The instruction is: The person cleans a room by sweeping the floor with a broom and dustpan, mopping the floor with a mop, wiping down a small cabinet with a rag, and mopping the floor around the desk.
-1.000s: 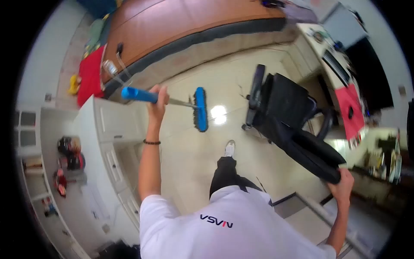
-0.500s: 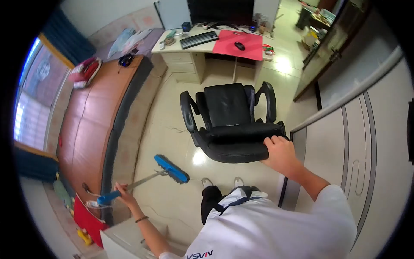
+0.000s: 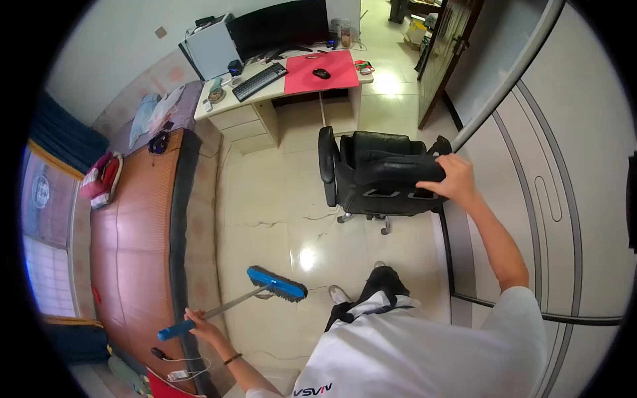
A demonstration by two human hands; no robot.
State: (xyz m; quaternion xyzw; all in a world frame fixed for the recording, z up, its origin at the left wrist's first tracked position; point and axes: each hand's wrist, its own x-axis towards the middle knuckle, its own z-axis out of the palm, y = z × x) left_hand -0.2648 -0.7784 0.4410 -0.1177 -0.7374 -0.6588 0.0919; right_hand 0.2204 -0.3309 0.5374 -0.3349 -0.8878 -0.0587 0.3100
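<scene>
A mop with a blue head (image 3: 277,283) and dark fringe rests on the tiled floor. My left hand (image 3: 202,326) is wrapped round its pole, just below the blue grip. Beside the wardrobe stands a black office chair (image 3: 385,172) on casters, its back towards me. At the right end of the chair's backrest lies my right hand (image 3: 456,179), with the fingers over the top edge and the thumb along the near side.
A bed (image 3: 133,252) runs along the left, a cable and plug near its lower end. The desk (image 3: 232,106) with monitor and keyboard stands ahead. Sliding wardrobe doors (image 3: 544,166) line the right. An open door (image 3: 446,60) is at the upper right.
The chair has moved away from me towards the desk and the wardrobe, with my right hand still on its backrest. My view has swung round. My left hand still holds the mop.
</scene>
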